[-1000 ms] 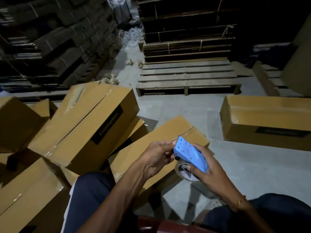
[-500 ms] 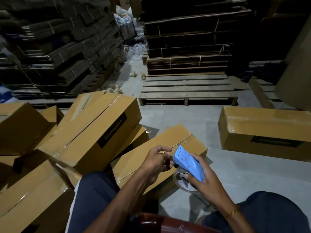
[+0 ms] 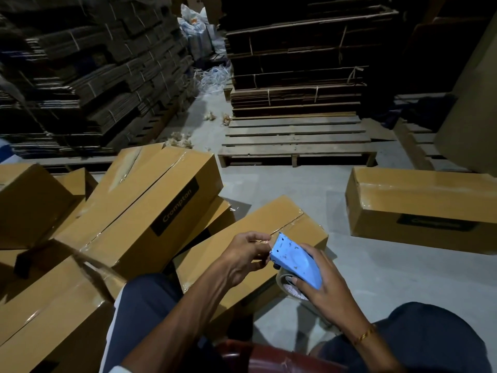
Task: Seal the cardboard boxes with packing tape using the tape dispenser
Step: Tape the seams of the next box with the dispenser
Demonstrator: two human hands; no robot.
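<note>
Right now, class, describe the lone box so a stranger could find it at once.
Start at the wooden pallet on the grey floor. Look to its right and nearer the camera: one long cardboard box lies flat. Unlike the tumbled pile of boxes on the left, it sits alone, touching nothing.

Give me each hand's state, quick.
Left hand: pinching at the tape dispenser front end.
Right hand: gripping the tape dispenser.

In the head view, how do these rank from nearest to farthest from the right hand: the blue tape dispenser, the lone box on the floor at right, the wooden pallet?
1. Blue tape dispenser: held in the right hand.
2. Lone box: on the floor, ahead and to the right.
3. Wooden pallet: farther ahead, before the stacked cardboard.
</note>
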